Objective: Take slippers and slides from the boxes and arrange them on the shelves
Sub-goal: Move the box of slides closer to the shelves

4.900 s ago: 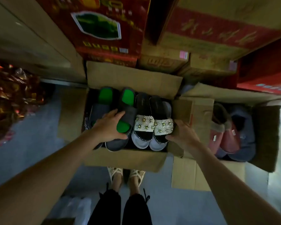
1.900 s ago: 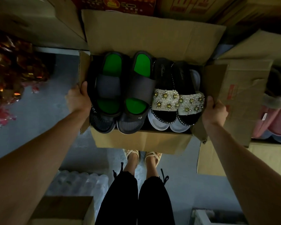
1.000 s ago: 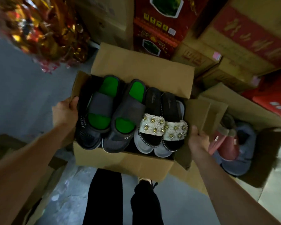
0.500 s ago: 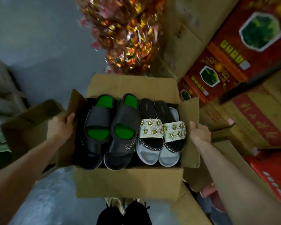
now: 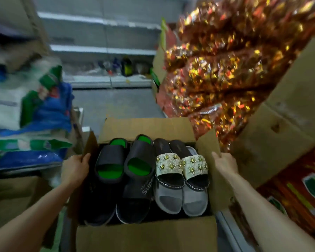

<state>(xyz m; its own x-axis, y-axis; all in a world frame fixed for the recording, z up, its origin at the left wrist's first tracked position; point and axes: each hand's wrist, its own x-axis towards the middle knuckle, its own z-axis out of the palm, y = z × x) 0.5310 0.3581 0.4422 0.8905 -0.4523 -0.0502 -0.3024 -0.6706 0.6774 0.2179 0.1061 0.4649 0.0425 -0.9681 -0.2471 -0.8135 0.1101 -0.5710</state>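
Observation:
An open cardboard box (image 5: 145,235) is held up in front of me. My left hand (image 5: 75,168) grips its left flap and my right hand (image 5: 225,163) grips its right flap. Inside lie a pair of black slides with green insoles (image 5: 124,166) on the left and a pair of slides with white beaded straps (image 5: 181,165) on the right, over more dark and grey footwear. Grey metal shelves (image 5: 102,50) stand far ahead, blurred.
Stacked white, blue and green sacks (image 5: 25,113) fill the left side. Shiny red and gold packets (image 5: 216,66) pile up on the right, with large cardboard boxes (image 5: 284,113) beside them. A strip of grey floor (image 5: 113,104) runs towards the shelves, where a few bottles (image 5: 125,66) stand.
I have lifted the box off the floor and turned left with it. The red cartons have swung away to the right, and the shelves and sacks have come into view ahead.

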